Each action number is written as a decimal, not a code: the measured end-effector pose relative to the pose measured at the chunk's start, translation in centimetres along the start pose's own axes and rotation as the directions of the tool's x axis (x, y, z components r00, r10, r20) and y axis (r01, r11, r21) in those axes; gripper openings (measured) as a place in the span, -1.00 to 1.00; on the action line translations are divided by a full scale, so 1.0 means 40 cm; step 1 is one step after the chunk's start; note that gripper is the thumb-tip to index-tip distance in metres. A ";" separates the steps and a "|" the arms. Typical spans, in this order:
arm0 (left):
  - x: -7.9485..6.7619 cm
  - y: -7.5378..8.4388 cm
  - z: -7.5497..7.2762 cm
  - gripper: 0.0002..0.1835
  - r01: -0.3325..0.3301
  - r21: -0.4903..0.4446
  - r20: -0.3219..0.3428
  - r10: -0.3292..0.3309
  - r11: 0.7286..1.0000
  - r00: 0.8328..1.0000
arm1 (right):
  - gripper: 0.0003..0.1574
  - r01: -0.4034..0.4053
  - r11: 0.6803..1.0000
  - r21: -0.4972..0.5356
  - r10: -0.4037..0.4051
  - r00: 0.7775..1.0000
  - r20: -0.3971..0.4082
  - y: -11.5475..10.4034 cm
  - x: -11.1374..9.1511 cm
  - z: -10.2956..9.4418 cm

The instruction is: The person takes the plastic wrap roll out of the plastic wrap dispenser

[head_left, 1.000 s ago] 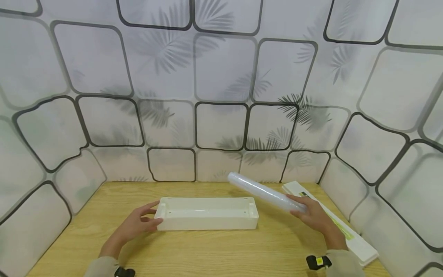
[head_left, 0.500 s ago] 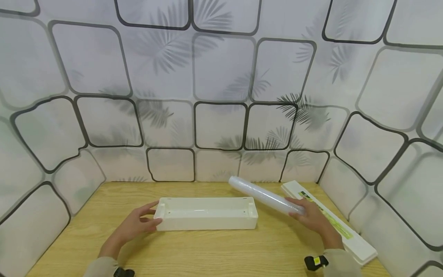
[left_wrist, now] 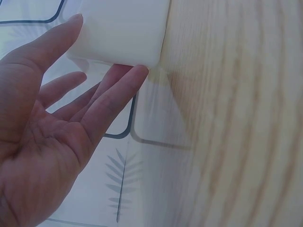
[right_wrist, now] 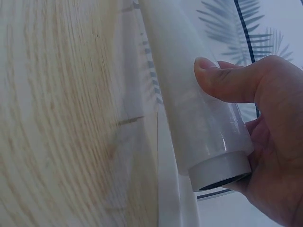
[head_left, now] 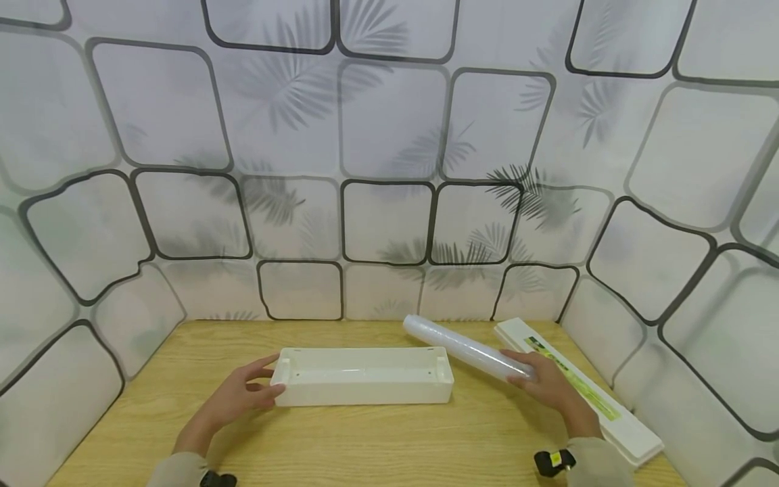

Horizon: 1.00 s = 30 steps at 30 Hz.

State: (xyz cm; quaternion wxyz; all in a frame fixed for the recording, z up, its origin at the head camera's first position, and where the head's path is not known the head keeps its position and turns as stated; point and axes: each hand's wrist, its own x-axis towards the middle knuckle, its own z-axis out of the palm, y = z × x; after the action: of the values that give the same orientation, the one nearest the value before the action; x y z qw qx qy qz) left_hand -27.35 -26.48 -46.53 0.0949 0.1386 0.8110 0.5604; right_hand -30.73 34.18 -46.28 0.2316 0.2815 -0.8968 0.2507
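Observation:
A long white open-topped box (head_left: pixel 365 393) sits on the wooden table, its hollow inside facing up. At its left end my left hand (head_left: pixel 234 399) holds it, thumb at the near corner and fingers at the far one. In the left wrist view the fingertips (left_wrist: pixel 142 71) meet the edge of the box end (left_wrist: pixel 123 35). My right hand (head_left: pixel 548 382) grips the near end of a roll of cling film (head_left: pixel 465 348), right of the box. The roll slants, its far end pointing back and left. From its wrapped end a white core (right_wrist: pixel 220 170) sticks out.
A long white lid (head_left: pixel 629 429) with a green and yellow label lies slanted at the right, beyond my right hand. Patterned cloth walls (head_left: pixel 389 223) close off the wooden table (head_left: pixel 365 446) at the back and both sides.
The roll of cling film has come down a little, its far end dropping most, and my right hand has shifted slightly left. My left hand and the box stay put.

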 end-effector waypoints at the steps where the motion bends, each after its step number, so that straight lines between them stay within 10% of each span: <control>1: 0.000 0.000 0.000 -0.11 0.000 -0.002 -0.001 0.000 1.000 1.000 | -0.41 0.004 1.000 0.003 -0.004 1.000 0.000 -0.001 0.000 0.000; 14: -0.003 -0.001 0.001 -0.09 -0.007 -0.002 0.002 0.007 1.000 1.000 | -0.42 0.000 1.000 -0.023 0.000 0.999 0.032 -0.001 -0.001 0.007; 30: -0.003 0.001 0.000 -0.11 -0.012 0.005 0.004 0.012 1.000 1.000 | -0.44 -0.186 0.982 0.036 0.178 0.971 0.159 -0.001 -0.009 0.011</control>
State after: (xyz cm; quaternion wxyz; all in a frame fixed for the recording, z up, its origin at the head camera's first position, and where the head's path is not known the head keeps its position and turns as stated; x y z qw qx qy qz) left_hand -27.22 -26.50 -46.51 0.0930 0.1448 0.8115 0.5585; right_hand -30.59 34.03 -46.81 0.1302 0.2225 -0.9274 0.2709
